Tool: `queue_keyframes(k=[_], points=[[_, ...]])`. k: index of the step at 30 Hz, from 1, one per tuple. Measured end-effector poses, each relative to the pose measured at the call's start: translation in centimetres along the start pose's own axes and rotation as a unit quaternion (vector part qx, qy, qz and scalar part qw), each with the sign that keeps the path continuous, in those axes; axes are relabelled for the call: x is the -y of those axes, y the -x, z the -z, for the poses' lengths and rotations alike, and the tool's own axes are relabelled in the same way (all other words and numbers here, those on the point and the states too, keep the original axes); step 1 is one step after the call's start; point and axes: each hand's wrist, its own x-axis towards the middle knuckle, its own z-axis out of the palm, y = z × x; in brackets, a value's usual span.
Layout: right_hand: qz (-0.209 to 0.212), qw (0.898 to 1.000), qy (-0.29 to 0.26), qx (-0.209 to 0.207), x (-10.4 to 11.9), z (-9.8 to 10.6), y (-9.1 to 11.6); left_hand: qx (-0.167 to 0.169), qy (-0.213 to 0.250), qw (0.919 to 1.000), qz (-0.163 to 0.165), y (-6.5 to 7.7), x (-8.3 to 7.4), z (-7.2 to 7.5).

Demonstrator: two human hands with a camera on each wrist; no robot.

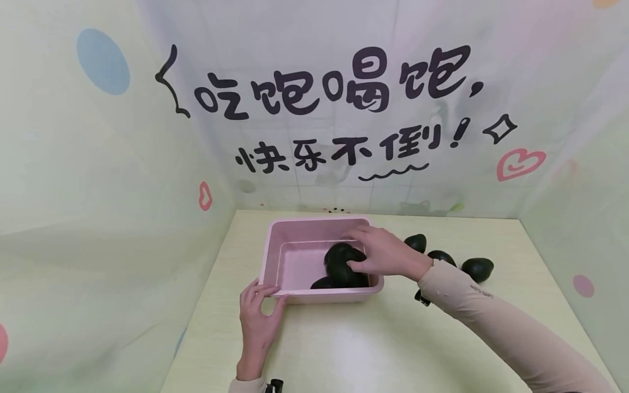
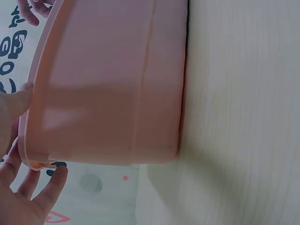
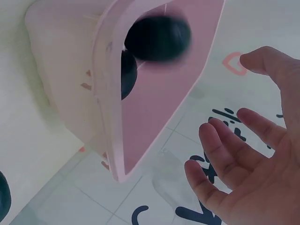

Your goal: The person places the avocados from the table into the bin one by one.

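A pink plastic bin (image 1: 319, 292) stands on the table, with several dark green avocados (image 1: 344, 270) heaped at its right end. At the bin's front left corner, my left hand (image 1: 257, 322) grips the rim, thumb along the front and fingers over the corner. My right hand (image 1: 385, 252) is over the bin's right side with its fingers spread. In the right wrist view that hand (image 3: 248, 164) holds nothing, and a motion-blurred avocado (image 3: 159, 40) is inside the bin, apart from the fingers.
To the right of the bin, three more avocados lie on the pale wooden table (image 1: 354, 344): one near the right wrist (image 1: 416, 242), another partly behind the sleeve (image 1: 441, 257), and a third farther right (image 1: 478, 269). A printed curtain (image 1: 314, 196) hangs behind and at both sides.
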Motion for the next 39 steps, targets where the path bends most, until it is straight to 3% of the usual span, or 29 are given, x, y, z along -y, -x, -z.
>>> queue_keyframes(k=[6,17,24,32,39], points=[[-0.003,1.0,-0.001,-0.011,-0.7,0.4,0.5,-0.002,0.001,1.0,-0.001,0.0,-0.1,0.1],[-0.066,0.995,-0.033,-0.062,-2.8,1.5,2.4,-0.004,0.003,1.0,-0.007,-0.1,-0.1,-0.1],[-0.117,0.984,-0.069,-0.115,-5.0,1.5,3.9,-0.001,0.003,1.0,-0.001,-0.1,-0.1,-0.1],[-0.166,0.97,-0.103,-0.146,-6.9,0.7,5.9,0.001,0.0,1.0,0.002,-0.1,-0.1,-0.1],[-0.177,0.965,-0.079,-0.174,-8.8,-0.1,7.7,0.001,0.0,1.0,0.004,0.0,0.0,-0.1]])
